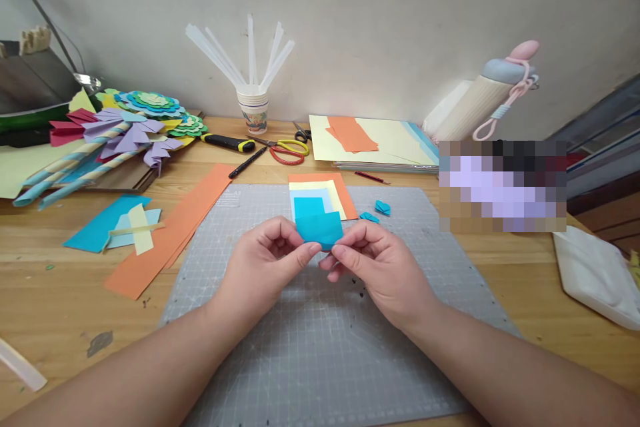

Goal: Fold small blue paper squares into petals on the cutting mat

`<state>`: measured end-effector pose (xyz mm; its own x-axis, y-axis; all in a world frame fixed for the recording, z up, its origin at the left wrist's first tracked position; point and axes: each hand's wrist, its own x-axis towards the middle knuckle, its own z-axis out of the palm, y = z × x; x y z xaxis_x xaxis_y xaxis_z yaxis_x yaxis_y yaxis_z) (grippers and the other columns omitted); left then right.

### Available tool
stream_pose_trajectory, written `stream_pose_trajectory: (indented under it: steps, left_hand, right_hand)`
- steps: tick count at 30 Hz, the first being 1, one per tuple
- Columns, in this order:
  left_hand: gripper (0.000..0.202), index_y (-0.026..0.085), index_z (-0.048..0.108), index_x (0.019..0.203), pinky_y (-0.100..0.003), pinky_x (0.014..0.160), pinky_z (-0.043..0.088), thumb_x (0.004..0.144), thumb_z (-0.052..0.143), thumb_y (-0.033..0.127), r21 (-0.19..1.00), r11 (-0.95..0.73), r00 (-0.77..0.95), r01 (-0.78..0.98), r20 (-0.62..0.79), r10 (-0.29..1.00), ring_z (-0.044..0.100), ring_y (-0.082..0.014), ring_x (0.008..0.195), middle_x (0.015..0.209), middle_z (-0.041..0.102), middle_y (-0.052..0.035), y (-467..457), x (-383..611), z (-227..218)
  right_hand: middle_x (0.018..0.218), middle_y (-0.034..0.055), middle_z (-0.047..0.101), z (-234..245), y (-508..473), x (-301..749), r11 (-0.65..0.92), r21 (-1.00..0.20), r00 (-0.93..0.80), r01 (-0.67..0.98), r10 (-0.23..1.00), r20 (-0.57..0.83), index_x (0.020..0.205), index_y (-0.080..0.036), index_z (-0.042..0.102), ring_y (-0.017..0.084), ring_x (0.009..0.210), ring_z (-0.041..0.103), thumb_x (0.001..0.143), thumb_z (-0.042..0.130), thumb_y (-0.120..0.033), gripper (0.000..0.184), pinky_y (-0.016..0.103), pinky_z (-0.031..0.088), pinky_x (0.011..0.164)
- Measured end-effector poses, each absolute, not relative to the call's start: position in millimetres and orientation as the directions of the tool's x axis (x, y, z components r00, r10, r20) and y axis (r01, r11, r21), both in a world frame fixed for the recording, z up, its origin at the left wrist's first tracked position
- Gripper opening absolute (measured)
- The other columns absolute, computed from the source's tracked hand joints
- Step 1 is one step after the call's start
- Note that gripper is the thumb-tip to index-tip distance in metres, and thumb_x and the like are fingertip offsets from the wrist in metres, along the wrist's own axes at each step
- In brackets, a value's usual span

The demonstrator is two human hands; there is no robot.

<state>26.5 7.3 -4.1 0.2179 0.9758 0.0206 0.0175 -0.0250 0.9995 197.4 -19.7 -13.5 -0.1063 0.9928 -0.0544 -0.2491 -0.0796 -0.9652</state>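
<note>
**A cup of sticks at the back, blue paper in my fingers**

My arms lie over the gray cutting mat. My left hand and my right hand are close together in the middle of it. Each hand pinches the blue paper with its thumb and first finger. The left hand holds the bottom left edge and the right hand holds the bottom right corner. The other fingers curl in. The paper sticks up between my two hands, just above the mat.

Right behind the paper is a little pile of paper squares on the mat: orange at the bottom, then yellow, light blue and blue on top. Two small folded blue bits lie just beside the pile, on the right.

To the left, long orange strips lie half on the mat and half on the wooden table.

Farther back I see a black pen and scissors with yellow and red handles.

The cup stands by the wall, well apart from my hands. It is a paper cup, and see-through sticks stand in it and fan out at the top.
</note>
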Motion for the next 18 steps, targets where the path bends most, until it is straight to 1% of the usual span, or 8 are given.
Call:
stream_pose_trajectory:
  steps: [3,8,11,13,16,18]
  left_hand:
    - [0.024,0.018,0.054,0.061,-0.021,0.054,0.041,0.071,0.074,0.026,1.0,-0.021,0.223,0.021,0.016,0.975,0.049,-0.0086,0.057,0.06,0.054,0.0058,7.0,26.6,-4.3]
    - [0.023,0.018,0.053,0.063,-0.022,0.056,0.043,0.071,0.073,0.026,1.0,0.007,0.224,0.02,-0.011,0.975,0.051,-0.01,0.06,0.062,0.054,0.0051,6.2,26.6,-4.4]
    - [0.023,0.019,0.052,0.072,-0.022,0.057,0.044,0.07,0.075,0.024,0.999,0.019,0.206,-0.033,-0.012,0.978,0.052,-0.0097,0.061,0.065,0.053,0.006,6.8,27.2,-5.0]
    - [0.027,0.021,0.052,0.081,-0.022,0.057,0.046,0.069,0.076,0.022,0.996,0.038,0.199,-0.085,-0.021,0.98,0.054,-0.0096,0.061,0.066,0.054,0.0068,7.7,27.8,-5.6]
    - [0.032,0.021,0.054,0.094,-0.025,0.062,0.05,0.071,0.076,0.024,0.987,0.105,0.269,-0.125,-0.068,0.961,0.06,-0.0123,0.066,0.073,0.063,0.0036,9.0,28.4,-6.3]
    - [0.025,0.019,0.06,0.092,-0.027,0.064,0.051,0.073,0.074,0.028,0.986,0.141,0.352,-0.091,-0.101,0.931,0.063,-0.0145,0.07,0.078,0.067,-0.0003,9.5,28.4,-6.0]
  right_hand:
    - [0.068,-0.0021,0.069,-13.0,-19.8,197.0,-0.089,-0.969,-0.099,-0.232,0.993,-0.068,0.074,-0.018,0.06,0.011,0.061,0.069,0.076,0.075,-0.029,0.019,0.023,0.059,0.058]
    - [0.069,-0.0026,0.066,-11.2,-19.7,196.1,-0.11,-0.972,-0.098,-0.206,0.991,-0.092,0.072,-0.019,0.058,0.014,0.068,0.07,0.074,0.077,-0.028,0.021,0.024,0.059,0.059]
    - [0.067,-0.0033,0.064,-10.5,-19.7,195.7,-0.111,-0.975,-0.09,-0.193,0.991,-0.095,0.071,-0.019,0.058,0.014,0.067,0.07,0.073,0.077,-0.029,0.022,0.025,0.059,0.058]
    - [0.067,-0.0033,0.064,-10.5,-19.7,195.8,-0.108,-0.976,-0.087,-0.187,0.992,-0.094,0.071,-0.02,0.058,0.014,0.066,0.07,0.073,0.077,-0.029,0.022,0.026,0.058,0.059]
    - [0.069,-0.0026,0.065,-10.6,-19.6,196.2,-0.098,-0.98,-0.087,-0.173,0.993,-0.084,0.071,-0.02,0.057,0.013,0.066,0.069,0.074,0.075,-0.028,0.02,0.025,0.058,0.06]
    - [0.069,-0.0022,0.065,-10.4,-19.5,196.2,-0.087,-0.985,-0.091,-0.151,0.993,-0.074,0.071,-0.02,0.057,0.013,0.064,0.068,0.075,0.075,-0.029,0.02,0.026,0.058,0.06]
